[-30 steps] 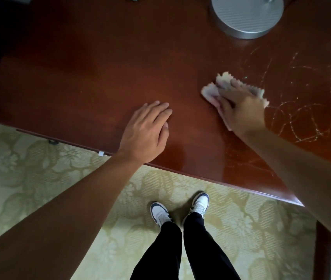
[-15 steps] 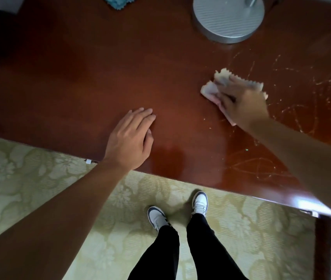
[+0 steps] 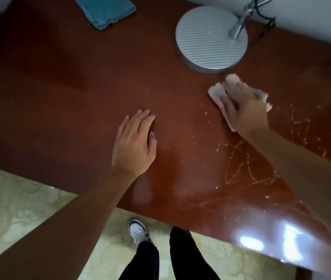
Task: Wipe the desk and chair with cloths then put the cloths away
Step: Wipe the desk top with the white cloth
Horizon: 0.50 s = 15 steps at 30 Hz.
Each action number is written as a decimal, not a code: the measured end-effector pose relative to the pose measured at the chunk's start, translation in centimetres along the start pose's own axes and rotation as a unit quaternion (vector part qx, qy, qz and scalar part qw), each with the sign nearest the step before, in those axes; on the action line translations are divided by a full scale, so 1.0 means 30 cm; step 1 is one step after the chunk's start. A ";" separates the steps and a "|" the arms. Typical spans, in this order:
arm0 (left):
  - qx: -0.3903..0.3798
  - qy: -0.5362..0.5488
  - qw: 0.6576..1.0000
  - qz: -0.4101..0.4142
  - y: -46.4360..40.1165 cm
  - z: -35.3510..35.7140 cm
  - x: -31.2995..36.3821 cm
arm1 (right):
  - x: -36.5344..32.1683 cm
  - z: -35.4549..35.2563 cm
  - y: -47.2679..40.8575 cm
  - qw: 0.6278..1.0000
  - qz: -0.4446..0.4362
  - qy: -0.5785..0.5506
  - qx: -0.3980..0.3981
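Observation:
The dark red wooden desk [image 3: 69, 102] fills most of the view. My right hand [image 3: 243, 110] lies palm down on a crumpled pale pink cloth [image 3: 216, 91] and presses it onto the desk, just in front of the lamp base. The cloth's zigzag edges stick out on both sides of the hand. My left hand [image 3: 134, 144] rests flat on the desk near the front edge, fingers straight, holding nothing. A folded teal cloth [image 3: 106, 11] lies at the desk's far edge. No chair is in view.
A round grey lamp base [image 3: 207, 43] with a metal stem stands at the back right. Pale scribbled marks [image 3: 251, 164] and specks cover the desk's right part. Below the front edge are patterned green carpet [image 3: 19, 209] and my legs and a white shoe [image 3: 138, 231].
My right hand has slid the pink cloth away from me, up close to the lamp base. The view tilted up, bringing the teal cloth into sight. My left hand stayed flat on the desk.

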<state>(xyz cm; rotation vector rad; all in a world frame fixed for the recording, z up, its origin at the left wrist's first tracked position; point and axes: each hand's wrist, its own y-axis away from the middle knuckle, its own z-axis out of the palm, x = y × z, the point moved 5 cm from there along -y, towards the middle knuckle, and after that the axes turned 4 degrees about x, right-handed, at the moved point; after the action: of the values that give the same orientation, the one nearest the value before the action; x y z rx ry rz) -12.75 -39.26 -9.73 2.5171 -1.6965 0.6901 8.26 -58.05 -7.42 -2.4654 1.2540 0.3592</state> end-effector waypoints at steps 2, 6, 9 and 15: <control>0.009 -0.002 1.000 -0.024 -0.055 0.014 -0.001 | -0.032 0.037 -0.073 1.000 0.001 -0.001 -0.008; 0.013 -0.016 0.999 -0.034 -0.102 0.021 0.003 | -0.219 0.081 0.207 0.990 -0.105 -0.073 -0.057; 0.010 -0.018 0.999 -0.035 -0.100 0.013 0.008 | -0.253 0.040 0.376 0.951 -0.229 -0.144 -0.149; -0.012 -0.024 0.998 -0.050 -0.106 0.015 0.005 | -0.086 0.068 -0.115 0.991 -0.102 -0.067 -0.060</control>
<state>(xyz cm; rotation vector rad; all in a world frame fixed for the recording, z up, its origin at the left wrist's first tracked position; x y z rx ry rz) -9.74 -38.22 -9.38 2.6009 -1.5711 0.6021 9.46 -53.43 -7.64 -2.5935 0.9408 0.5490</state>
